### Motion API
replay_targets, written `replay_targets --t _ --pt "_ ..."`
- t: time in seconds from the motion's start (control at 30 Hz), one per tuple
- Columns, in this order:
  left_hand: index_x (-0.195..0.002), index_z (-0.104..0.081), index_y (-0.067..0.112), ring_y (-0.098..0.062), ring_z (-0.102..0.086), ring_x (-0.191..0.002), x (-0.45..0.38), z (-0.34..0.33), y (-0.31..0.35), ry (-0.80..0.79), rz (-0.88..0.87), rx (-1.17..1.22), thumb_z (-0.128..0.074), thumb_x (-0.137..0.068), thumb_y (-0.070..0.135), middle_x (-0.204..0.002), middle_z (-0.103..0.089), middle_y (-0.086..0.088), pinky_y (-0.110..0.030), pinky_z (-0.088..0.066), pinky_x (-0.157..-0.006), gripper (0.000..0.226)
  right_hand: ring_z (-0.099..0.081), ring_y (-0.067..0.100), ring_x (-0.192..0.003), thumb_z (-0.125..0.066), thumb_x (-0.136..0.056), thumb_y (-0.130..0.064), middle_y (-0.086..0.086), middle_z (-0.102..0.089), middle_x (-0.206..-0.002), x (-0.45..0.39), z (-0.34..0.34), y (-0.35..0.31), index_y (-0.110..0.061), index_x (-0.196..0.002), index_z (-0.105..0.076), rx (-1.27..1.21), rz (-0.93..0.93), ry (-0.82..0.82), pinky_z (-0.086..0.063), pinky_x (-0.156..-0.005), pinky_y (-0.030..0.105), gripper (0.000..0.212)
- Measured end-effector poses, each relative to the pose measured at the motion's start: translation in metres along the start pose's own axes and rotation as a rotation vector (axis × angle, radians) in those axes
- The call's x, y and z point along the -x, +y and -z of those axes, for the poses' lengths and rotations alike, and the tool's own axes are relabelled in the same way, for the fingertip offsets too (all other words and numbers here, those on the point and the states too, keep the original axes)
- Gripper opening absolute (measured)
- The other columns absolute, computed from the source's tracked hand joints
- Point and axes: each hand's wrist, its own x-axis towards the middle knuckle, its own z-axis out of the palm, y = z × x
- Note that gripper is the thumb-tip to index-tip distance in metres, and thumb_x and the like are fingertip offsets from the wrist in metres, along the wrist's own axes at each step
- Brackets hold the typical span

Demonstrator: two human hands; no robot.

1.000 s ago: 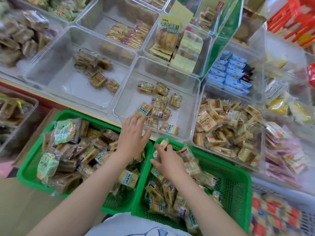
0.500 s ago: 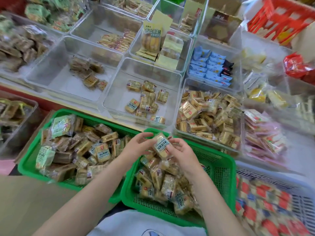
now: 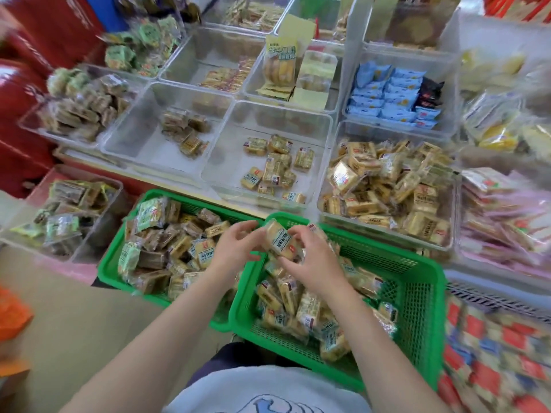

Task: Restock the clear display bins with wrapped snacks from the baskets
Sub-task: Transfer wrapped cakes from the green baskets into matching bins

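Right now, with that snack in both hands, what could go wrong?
1. The snack is only pinched between the left hand and right hand, so it might slip back into the green basket.
2. The full bin sits right beside the nearly bare bin and holds similar yellow packs, so the snack might land in the wrong one.

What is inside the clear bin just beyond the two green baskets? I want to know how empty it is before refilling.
The clear bin holds about a dozen yellow wrapped snacks scattered near its middle and front; most of its floor is bare. Whether more lie under the overlapping ones cannot be seen.
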Motion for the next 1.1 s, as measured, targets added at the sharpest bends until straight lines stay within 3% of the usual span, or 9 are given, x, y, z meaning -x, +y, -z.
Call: replay_targets --t 0.1,0.23,0.37,0.43,0.6,0.8,0.87,1.0,1.1 --pt "-0.141 -0.052 0.021 -0.014 -0.062 -0.112 -0.021 0.013 0.015 0.017 -0.164 -0.13 -0.059 -0.098 0.03 -0.124 -0.063 0.003 -0.043 -0.054 -0.097 0.044 -0.054 0.012 -0.098 -0.072 -0.085 -0.042 -0.008 -0.052 -0.107 -0.006 0.013 -0.001 -0.036 -0.118 -0.047 0.0 -0.041 0.107 -0.047 -0.079 0.028 0.042" --pt "-0.155 -0.029 0.026 -0.021 -0.03 -0.146 -0.075 0.046 0.022 0.076 -0.436 -0.776 -0.058 -0.096 0.036 -0.159 -0.033 -0.001 -0.047 -0.03 -0.118 0.067 -0.055 0.01 -0.095 -0.068 -0.089 -0.043 -0.011 -0.057 -0.105 -0.017 0.03 -0.008 -0.031 -0.119 -0.051 -0.051 -0.075 0.229 -0.045 -0.073 0.027 0.036" --pt "-0.16 -0.011 0.027 -0.028 0.001 -0.155 -0.135 0.083 0.023 0.07 -0.519 -1.185 -0.045 -0.1 0.049 -0.168 -0.004 -0.008 -0.046 -0.004 -0.126 0.072 -0.059 0.013 -0.08 -0.067 -0.093 -0.032 -0.011 -0.056 -0.096 -0.035 0.025 -0.028 -0.029 -0.109 -0.05 -0.081 -0.119 0.346 -0.05 -0.066 0.029 0.023" --pt "-0.161 -0.005 0.024 -0.029 0.008 -0.154 -0.16 0.102 0.024 0.065 -0.487 -1.231 -0.032 -0.102 0.055 -0.167 0.004 -0.011 -0.045 0.001 -0.125 0.071 -0.058 0.017 -0.084 -0.067 -0.093 -0.029 -0.009 -0.055 -0.097 -0.05 0.015 -0.039 -0.029 -0.11 -0.05 -0.073 -0.144 0.4 -0.054 -0.071 0.035 0.024" --pt "-0.159 0.008 0.015 -0.027 0.018 -0.152 -0.194 0.136 0.013 -0.066 -0.509 -1.344 -0.003 -0.097 0.063 -0.164 0.02 -0.011 -0.046 0.006 -0.125 0.079 -0.053 0.011 -0.093 -0.068 -0.093 -0.024 -0.005 -0.052 -0.11 -0.117 -0.014 -0.072 -0.023 -0.117 -0.051 0.071 -0.226 0.434 -0.044 -0.079 0.023 0.029" --pt "-0.153 0.023 0.019 -0.025 0.031 -0.147 -0.205 0.152 0.004 -0.174 -0.61 -1.317 0.009 -0.09 0.071 -0.158 0.034 -0.009 -0.044 0.012 -0.123 0.083 -0.057 0.007 -0.083 -0.071 -0.089 -0.02 0.003 -0.059 -0.115 -0.21 -0.069 -0.101 -0.021 -0.113 -0.053 0.069 -0.375 0.324 -0.043 -0.066 0.023 0.03" --pt "-0.154 0.023 0.018 -0.024 0.031 -0.147 -0.206 0.155 0.003 -0.196 -0.637 -1.293 0.012 -0.087 0.072 -0.159 0.034 -0.008 -0.043 0.012 -0.123 0.086 -0.06 0.015 -0.091 -0.073 -0.087 -0.021 0.002 -0.06 -0.114 -0.227 -0.084 -0.107 -0.022 -0.11 -0.053 0.07 -0.368 0.304 -0.049 -0.073 0.03 0.031" --pt "-0.154 0.022 0.019 -0.022 0.031 -0.147 -0.203 0.154 0.004 -0.203 -0.639 -1.22 0.014 -0.086 0.071 -0.16 0.033 -0.006 -0.041 0.015 -0.122 0.086 -0.062 0.018 -0.1 -0.073 -0.09 -0.026 0.001 -0.063 -0.116 -0.244 -0.099 -0.112 -0.021 -0.118 -0.055 0.083 -0.382 0.149 -0.053 -0.085 0.037 0.034" --pt "-0.156 0.02 0.02 -0.021 0.023 -0.151 -0.205 0.149 0.013 -0.169 -0.58 -1.166 -0.001 -0.095 0.069 -0.161 0.031 -0.002 -0.04 0.012 -0.119 0.081 -0.058 0.019 -0.113 -0.064 -0.097 -0.038 0.001 -0.06 -0.133 -0.253 -0.087 -0.113 -0.024 -0.134 -0.058 0.129 -0.415 -0.139 -0.048 -0.094 0.035 0.04"
